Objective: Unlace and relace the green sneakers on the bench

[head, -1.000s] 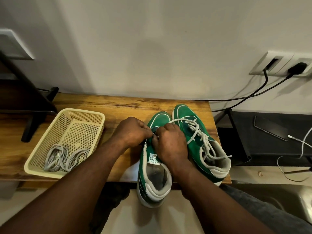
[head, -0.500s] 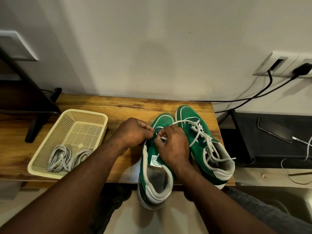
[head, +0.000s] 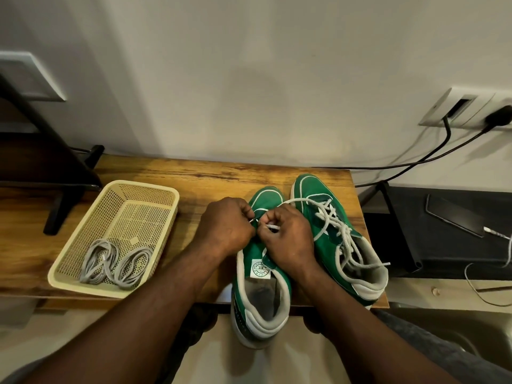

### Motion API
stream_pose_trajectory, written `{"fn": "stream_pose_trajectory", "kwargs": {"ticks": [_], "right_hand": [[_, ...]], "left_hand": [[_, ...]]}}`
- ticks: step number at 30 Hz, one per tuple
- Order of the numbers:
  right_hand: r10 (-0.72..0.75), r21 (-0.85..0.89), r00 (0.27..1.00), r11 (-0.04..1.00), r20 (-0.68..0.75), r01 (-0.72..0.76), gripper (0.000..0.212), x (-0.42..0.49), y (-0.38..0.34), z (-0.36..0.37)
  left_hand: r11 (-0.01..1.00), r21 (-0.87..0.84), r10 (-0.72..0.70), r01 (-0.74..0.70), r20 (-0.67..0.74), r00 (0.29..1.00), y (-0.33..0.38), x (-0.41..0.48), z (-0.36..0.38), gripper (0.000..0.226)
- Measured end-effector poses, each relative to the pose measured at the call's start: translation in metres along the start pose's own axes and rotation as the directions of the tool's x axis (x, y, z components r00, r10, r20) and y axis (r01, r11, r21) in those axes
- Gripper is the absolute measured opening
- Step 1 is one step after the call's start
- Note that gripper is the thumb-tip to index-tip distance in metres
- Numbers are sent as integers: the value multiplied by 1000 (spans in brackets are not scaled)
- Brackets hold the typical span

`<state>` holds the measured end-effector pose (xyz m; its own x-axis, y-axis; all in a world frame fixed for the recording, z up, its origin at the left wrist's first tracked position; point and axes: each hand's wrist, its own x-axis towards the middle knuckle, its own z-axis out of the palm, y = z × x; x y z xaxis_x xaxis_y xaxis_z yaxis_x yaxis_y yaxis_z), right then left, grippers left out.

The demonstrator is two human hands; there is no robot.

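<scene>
You are working on the left sneaker, which is sitting on the wooden bench with its toe pointing at the wall and its heel hanging out over the front edge. Both of your hands are meeting over its eyelet rows, just behind the toe cap.

Your right hand is lying knuckles-up across the tongue. Its thumb and forefinger are pinching the tip of the white lace. Your left hand is coming in from the other side with its fingers curled tight. It looks to be nipping a short bit of the same lace, though your knuckles are hiding the contact itself. The fingertips of the two hands are sitting right against each other.

From the pinch, the lace is arcing up and across to the right sneaker, which is standing just beside the first and angling slightly outward. White lace is lying in a loose tangle over that shoe's throat, and one end is trailing off past the grey collar.

To your left, a cream plastic basket is sitting on the bench, well apart from the shoes. Two coils of grey laces are lying in its near end.

Beyond the right end of the bench, a dark phone is lying on a low black table with a white cable plugged into it. Black cables are running up the wall to the socket.
</scene>
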<state>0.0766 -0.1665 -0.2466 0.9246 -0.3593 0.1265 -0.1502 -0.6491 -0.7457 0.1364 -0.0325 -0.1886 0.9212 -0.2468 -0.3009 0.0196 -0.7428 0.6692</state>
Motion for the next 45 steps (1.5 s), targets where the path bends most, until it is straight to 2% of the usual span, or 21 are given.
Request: {"fn": "stream_pose_trajectory", "kwargs": {"ticks": [5,9,18,22,24,25,30,34,36,37,39,40,41,43,45], "right_hand": [[48,47,999,998,-2,-48,12,2,-1,-1],[137,113,990,985,-45,-131,14,4,-4,2],[-33,-4,999,999,-9,33,8,2,0,1],[-17,2,1000,1000,-26,17,15,1,-1,2],[-20,-18,999,1000,-34,19,14,0,-2,3],[-21,-21,999,1000,-33,21,14,0,-3,4],[61,87,998,994,-11,-60,30,1,-7,2],[56,71,998,996,-4,-56,31,1,-7,0],[5,0,1000,1000,-3,-5,29,1,-6,0],[-35,-81,999,996,-1,34,29,1,-7,-1],[-79,-258,996,962,38,87,42,0,-7,-4],[-75,-320,995,943,66,92,48,0,-8,-7],[-68,-366,994,926,84,94,51,0,-9,-10],[-75,-440,991,890,110,116,54,-1,-12,-15],[-82,-512,987,847,139,143,55,-2,-16,-18]], "left_hand": [[976,-201,-78,82,27,997,-3,0,-5,25],[963,-248,-92,104,60,994,-5,2,-10,28],[938,-308,-126,159,126,984,-6,-1,-12,30],[903,-375,-151,210,182,972,-8,2,-13,23],[848,-452,-196,277,217,956,-10,5,-12,10],[819,-484,-222,308,228,948,-12,6,-10,11],[790,-518,-284,327,163,945,-20,12,5,11],[784,-527,-292,328,152,944,-24,19,10,12],[821,-488,-271,297,125,954,-25,22,13,14],[875,-413,-236,252,91,968,-24,22,13,18],[995,-47,-91,91,-9,996,-20,22,12,25],[986,168,0,10,-61,998,-16,20,10,25],[952,300,84,-52,-97,992,-14,19,8,23],[916,382,192,-122,-151,970,-13,18,4,20],[935,342,179,-92,-234,956,-15,21,-7,17]]}}
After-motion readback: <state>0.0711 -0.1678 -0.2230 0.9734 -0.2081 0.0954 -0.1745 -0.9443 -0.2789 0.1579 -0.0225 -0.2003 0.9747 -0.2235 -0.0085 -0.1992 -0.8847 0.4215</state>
